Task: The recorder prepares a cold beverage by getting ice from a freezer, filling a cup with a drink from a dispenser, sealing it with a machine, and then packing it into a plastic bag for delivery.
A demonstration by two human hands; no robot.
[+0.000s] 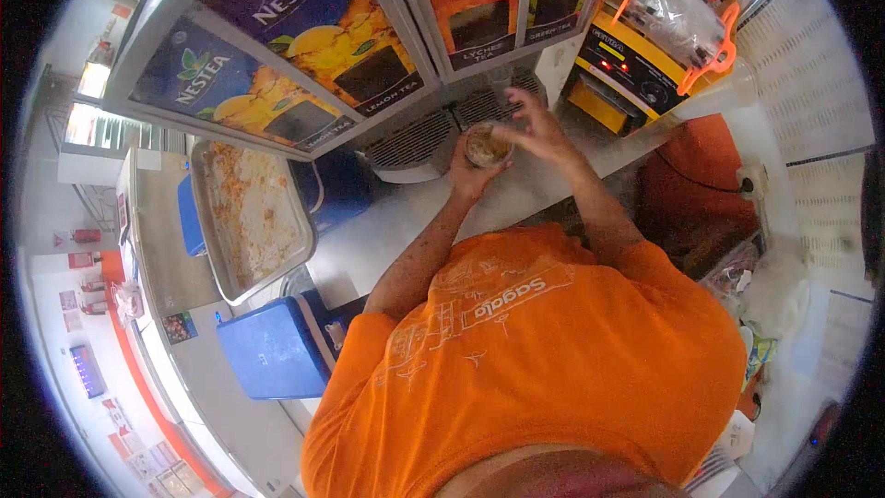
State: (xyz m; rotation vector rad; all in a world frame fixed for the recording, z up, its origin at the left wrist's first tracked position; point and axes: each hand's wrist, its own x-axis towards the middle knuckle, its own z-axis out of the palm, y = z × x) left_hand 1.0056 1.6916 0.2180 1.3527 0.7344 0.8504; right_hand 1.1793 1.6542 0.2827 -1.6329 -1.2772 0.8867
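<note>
My left hand (471, 173) is wrapped around a round, clear cup (488, 145) with brownish contents, held in front of the drink dispenser. Just to the right of the cup, my right hand (543, 133) is raised with its fingers apart, one or more of them reaching towards the rim. Whether the fingertips touch the rim is hard to tell. Behind both hands lies the dispenser's slatted drip tray (415, 142), below the lit tea panels (346, 21). The cup's contents are too blurred to name.
A large metal tray (304, 221) with food remains stands at the left. Blue boxes (273, 349) are near it. At the upper right is a yellow and black cup sealing machine (622, 76) with red lights. A steel counter (415, 211) runs under my hands.
</note>
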